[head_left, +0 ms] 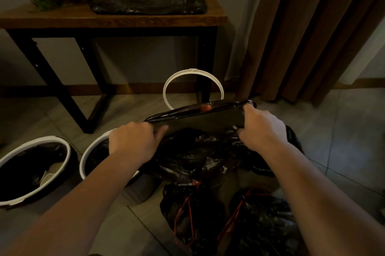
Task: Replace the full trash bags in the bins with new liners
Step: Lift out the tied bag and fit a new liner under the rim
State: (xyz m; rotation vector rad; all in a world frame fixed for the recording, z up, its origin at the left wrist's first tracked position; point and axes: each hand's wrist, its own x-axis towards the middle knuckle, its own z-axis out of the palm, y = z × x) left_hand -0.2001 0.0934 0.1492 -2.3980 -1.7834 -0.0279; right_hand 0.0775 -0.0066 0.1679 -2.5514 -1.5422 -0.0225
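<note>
Liner (208, 120), black and glossy, is hanging stretched between our two hands, just in front of us and above a crumpled dark mass of plastic (198, 151) on the floor; we cannot tell whether a bin is sitting underneath it. Our left grip (133, 141) is clamping the hem's near-left end, fingers curled and thumb lying along the film. Our right grip (262, 128) is closing round the far-right end, so both are holding the liner and nothing else. A red drawstring (206, 108) is showing in the hem between them. We are judging the film to be very light, limp and slippery, and thin enough to tear if pulled hard against a rim. The doubled hem where the drawstring is running is looking like the safest place to hold, with the grips well apart to open the mouth. Behind the liner a white ring (193, 71) is standing upright near a leg of the desk (62, 18). A white-rimmed bin (41, 138) is sitting at far left with a second bin (91, 143) beside it, both showing black plastic inside. Nearest us one tied full bag (191, 210) and another tied bag (264, 220), both with red strings, are lying on the floor. A folded stack of black liners (148, 4) is lying on the desk.
</note>
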